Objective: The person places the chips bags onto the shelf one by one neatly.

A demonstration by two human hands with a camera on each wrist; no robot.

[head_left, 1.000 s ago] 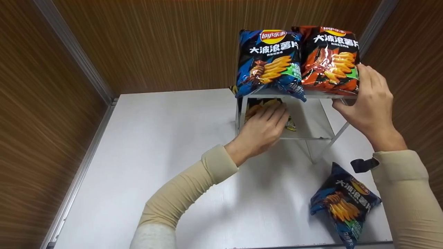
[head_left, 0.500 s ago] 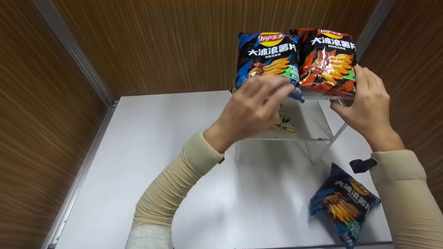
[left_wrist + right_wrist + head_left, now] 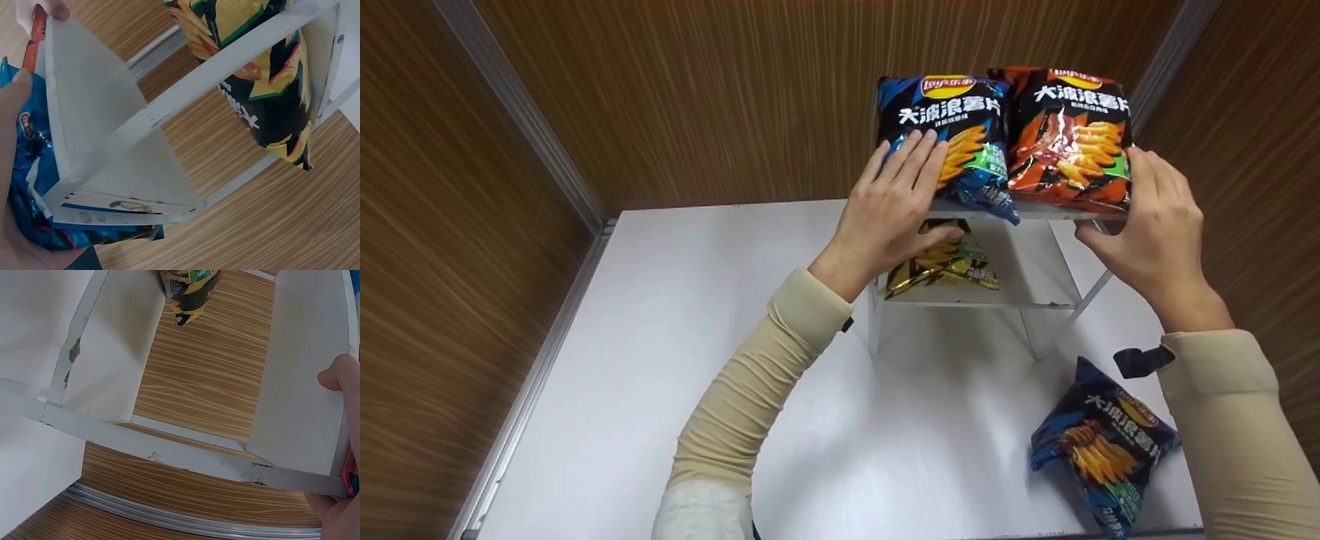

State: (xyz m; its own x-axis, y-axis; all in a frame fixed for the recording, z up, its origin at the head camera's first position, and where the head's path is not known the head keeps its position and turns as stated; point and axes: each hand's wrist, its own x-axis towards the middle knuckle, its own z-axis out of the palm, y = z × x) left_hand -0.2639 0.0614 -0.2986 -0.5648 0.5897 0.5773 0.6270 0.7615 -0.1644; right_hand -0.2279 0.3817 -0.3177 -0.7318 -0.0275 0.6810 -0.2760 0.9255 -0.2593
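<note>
My left hand rests on a blue Lay's chip bag, fingers straight against its front and thumb held out to the side. The bag stands on the top shelf of a white two-tier rack. Beside it leans an orange Lay's chip bag. At the right end of that shelf, my right hand grips the rack, its thumb under the board and its fingers along the orange bag's side. Below, on the lower shelf, lies a yellow-and-black chip bag, partly hidden by the left hand.
Another blue chip bag lies on the white tabletop at the front right, near the right sleeve. Brown wood-grain panels close in the back and both sides. Metal strips run along the corners.
My left hand has left the yellow bag on the lower shelf and moved up onto the upper blue bag. The right hand keeps its grip on the rack.
</note>
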